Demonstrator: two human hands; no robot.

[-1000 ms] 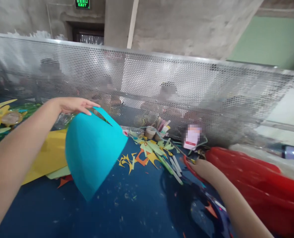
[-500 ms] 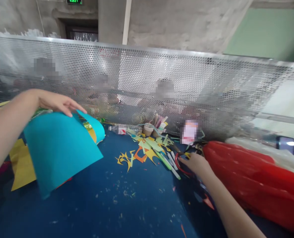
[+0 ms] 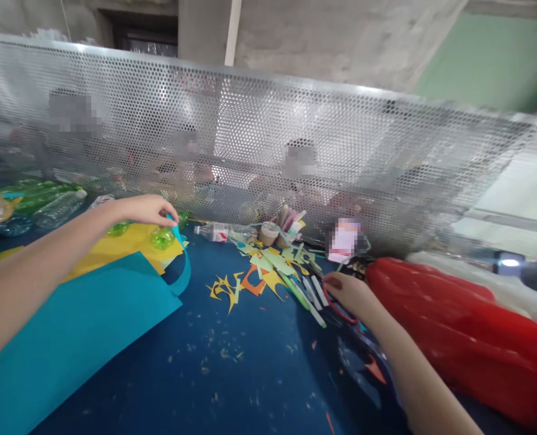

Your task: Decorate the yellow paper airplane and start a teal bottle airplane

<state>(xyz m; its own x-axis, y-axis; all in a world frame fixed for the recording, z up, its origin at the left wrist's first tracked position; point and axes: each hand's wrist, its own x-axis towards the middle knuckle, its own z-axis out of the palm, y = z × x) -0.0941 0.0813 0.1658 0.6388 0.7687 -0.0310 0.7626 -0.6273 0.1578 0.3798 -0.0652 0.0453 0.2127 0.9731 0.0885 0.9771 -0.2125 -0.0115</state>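
Note:
My left hand [image 3: 153,211] pinches the end of a narrow curved turquoise paper strip [image 3: 187,266], raised above the table. The strip's lower end meets a large turquoise paper sheet [image 3: 82,326] near its right corner; whether they are joined I cannot tell. That sheet slants across the left side, under my forearm. On the right, my right hand [image 3: 352,296] is closed at the red looped handle of what look like scissors [image 3: 336,309]; their blades do not show clearly. Just left of these fingers lie several white and green pens [image 3: 302,293].
Yellow, orange and pale green paper scraps [image 3: 262,272] litter the blue table [image 3: 232,374]. Behind them are a clear bottle [image 3: 216,232] and a cup [image 3: 268,233]. A red plastic bag [image 3: 459,320] fills the right. Yellow sheets [image 3: 114,251] and green bottles [image 3: 42,196] sit left, before a perforated metal screen [image 3: 250,133].
The turquoise sheet has come down leftward, and my left hand has moved right, now holding the strip's end. My right hand stays by the red handle. The view has shifted slightly.

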